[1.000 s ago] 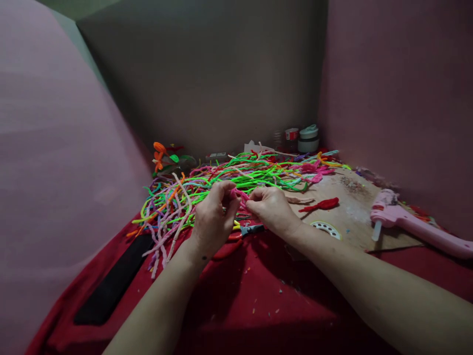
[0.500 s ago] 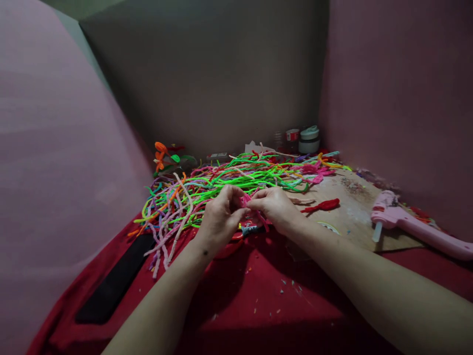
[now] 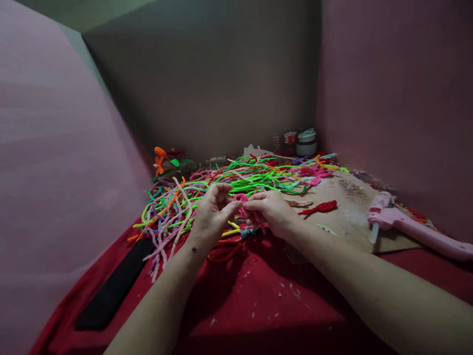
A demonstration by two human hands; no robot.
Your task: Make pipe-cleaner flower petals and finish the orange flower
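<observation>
Left hand: (image 3: 212,214) its grip is partly open, fingers curled and thumb stretched toward the right fingertips, at the edge of the pink fuzzy stem (image 3: 241,197); whether it has hold of it, I cannot tell
Right hand: (image 3: 271,212) its grip is closed in a pinch, thumb and forefinger together on the pink fuzzy stem
Pink fuzzy stem: bent between the two hands, above the near side of the heap, with a length hanging down beneath the right fingers
Heap: many coloured stems (image 3: 254,186), bright green uppermost, spread left of and beyond the hands
Scissors: (image 3: 228,253) red-handled, below the hands on the red-covered tabletop (image 3: 258,296), partly hidden
Black strip: (image 3: 114,286) near left, lying at a slant
Board: (image 3: 351,234) to the right, with a red fuzzy piece (image 3: 325,206) on it
Glue gun: (image 3: 421,225) pink, at the board's right side
Far edge: an orange flower (image 3: 160,159) on the left, a lidded container (image 3: 306,144) on the right
</observation>
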